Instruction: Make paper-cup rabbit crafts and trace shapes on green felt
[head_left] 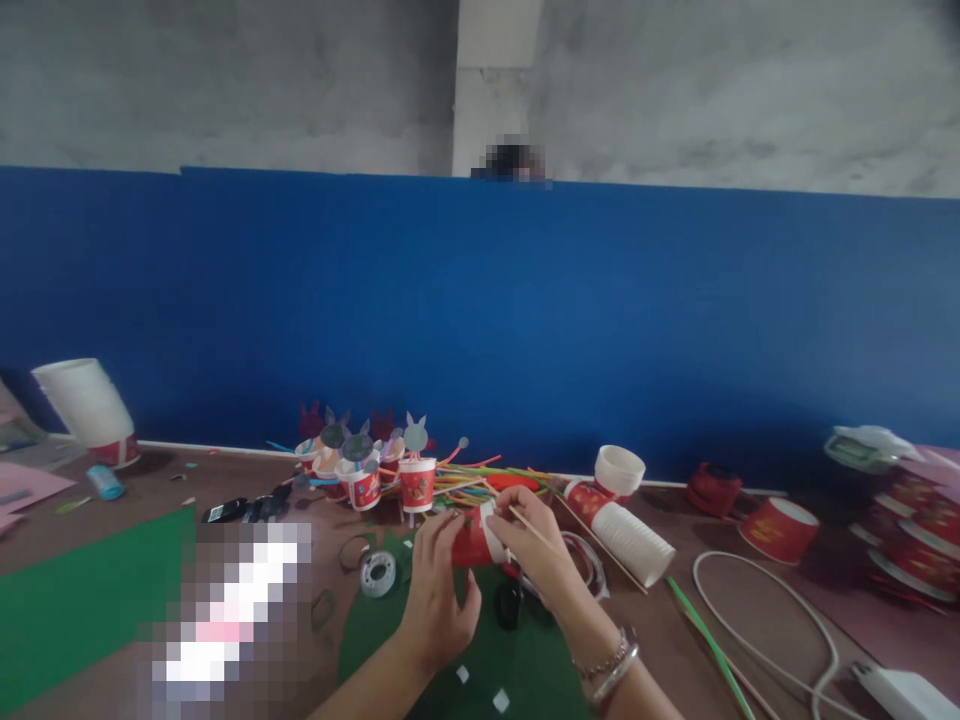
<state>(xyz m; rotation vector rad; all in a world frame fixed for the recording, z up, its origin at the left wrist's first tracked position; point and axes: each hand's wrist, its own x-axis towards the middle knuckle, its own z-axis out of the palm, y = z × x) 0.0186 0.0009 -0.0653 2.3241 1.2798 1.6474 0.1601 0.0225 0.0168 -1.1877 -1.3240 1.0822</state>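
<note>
A red paper cup (471, 538) with a white rim lies on its side between my hands, above a green sheet (382, 635). My left hand (435, 590) grips its base end, thumb below and fingers over the top. At the rim, my right hand (534, 545) is closed on a thin wooden stick (534, 528) that slants across its fingers; those fingertips touch the cup's edge. Black-handled scissors (510, 603) lie partly hidden beneath my right hand. Left of the cup is a roll of tape (377, 573).
Decorated cups with animal-ear cutouts (416, 470) stand behind my hands, beside colourful pipe cleaners (457, 487). Stacked paper cups lie at right (631, 540) and stand at far left (90, 405). A white cable (772, 575) loops at right. A blue partition (480, 320) borders the table's back.
</note>
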